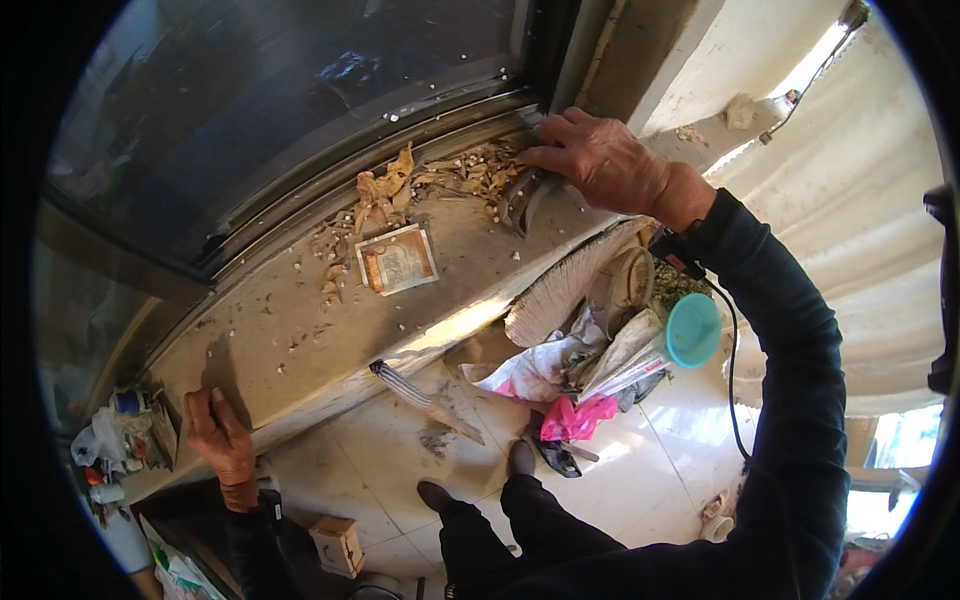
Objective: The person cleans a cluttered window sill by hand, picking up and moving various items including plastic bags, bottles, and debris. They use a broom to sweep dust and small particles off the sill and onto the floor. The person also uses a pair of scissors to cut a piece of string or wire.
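My right hand (600,165) reaches into the far right corner of the windowsill (315,352), beside the window track. Its fingertips are partly hidden, so I cannot tell whether they grip anything. Just below them lies a dark curved strip (519,206). A heap of dried leaves and crumbs (465,174) stretches left from those fingers, with larger crumpled leaves (384,187) beyond. In front of the leaves lies an orange and white printed packet (397,259). My left hand (221,439) rests at the sill's near left edge, fingers bent, with nothing seen in it.
A dark window frame (375,146) borders the sill. Plastic bags and small containers (124,435) crowd its left end. Below the sill stand a striped handle (412,390), a palm-leaf fan (562,281), a turquoise bowl (693,330) and a pink bag (576,417). A pale curtain (840,225) hangs right.
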`<state>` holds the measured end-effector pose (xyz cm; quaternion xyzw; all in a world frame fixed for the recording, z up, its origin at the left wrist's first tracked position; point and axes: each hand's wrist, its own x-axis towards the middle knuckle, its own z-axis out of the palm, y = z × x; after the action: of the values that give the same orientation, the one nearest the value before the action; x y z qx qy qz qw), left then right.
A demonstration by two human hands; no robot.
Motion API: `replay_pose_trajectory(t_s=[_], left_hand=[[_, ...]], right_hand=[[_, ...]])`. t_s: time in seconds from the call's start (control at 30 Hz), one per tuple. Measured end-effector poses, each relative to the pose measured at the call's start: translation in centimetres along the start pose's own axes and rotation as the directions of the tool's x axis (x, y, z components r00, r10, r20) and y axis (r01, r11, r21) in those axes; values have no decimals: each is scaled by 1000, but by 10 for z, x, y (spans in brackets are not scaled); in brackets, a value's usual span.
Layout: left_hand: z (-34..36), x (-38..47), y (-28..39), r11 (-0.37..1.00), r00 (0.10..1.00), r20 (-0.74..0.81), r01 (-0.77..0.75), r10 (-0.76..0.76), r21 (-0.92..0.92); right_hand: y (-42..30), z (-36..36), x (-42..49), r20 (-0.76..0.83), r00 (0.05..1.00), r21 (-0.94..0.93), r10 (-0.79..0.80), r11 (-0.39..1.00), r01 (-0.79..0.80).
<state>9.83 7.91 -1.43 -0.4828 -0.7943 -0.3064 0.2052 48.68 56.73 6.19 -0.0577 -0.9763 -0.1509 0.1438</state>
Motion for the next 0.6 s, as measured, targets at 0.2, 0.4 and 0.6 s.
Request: replay_pose_trajectory(t_s=[0.2,0.4,0.6], left_hand=[[1,0,1,1000,1000,-7,0,-1,-11],[-1,0,2,1000,1000,10,15,-14,-28],[0,1,2,1000,1000,1,-8,8,-6]], right_hand=[[5,-1,-2,-48,999,-13,14,1000,-14],[0,2,0,-58,995,-31,-77,997,76],[-8,0,0,-51,998,-43,-28,999,26]])
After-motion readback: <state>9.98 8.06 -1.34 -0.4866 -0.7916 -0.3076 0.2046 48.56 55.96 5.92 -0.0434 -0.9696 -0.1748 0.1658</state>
